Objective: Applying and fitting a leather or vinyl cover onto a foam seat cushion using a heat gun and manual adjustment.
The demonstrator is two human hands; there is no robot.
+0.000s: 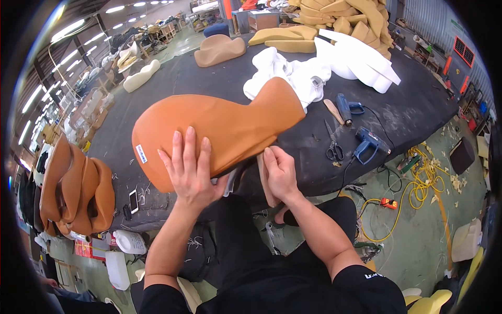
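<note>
A seat with a tan-orange leather-like cover (209,120) lies tilted over the near edge of the dark work table. My left hand (191,172) lies on its near left side, fingers spread and pressing on the cover, close to a small white label (141,153). Against the near edge of the seat, my right hand (280,170) is closed around a flat wooden stick (265,183), which points down past the table edge. Its upper end is partly hidden by the hand and seat. Grey material shows under the seat by my left thumb.
Right of the seat, scissors (333,145), a wooden paddle (333,112) and two heat guns (369,144) lie on the dark table (408,118). White covers (308,68) and foam seats are farther back. Several brown seats (78,188) stand left, near a phone (134,201). Yellow cable (418,193) coils on the floor.
</note>
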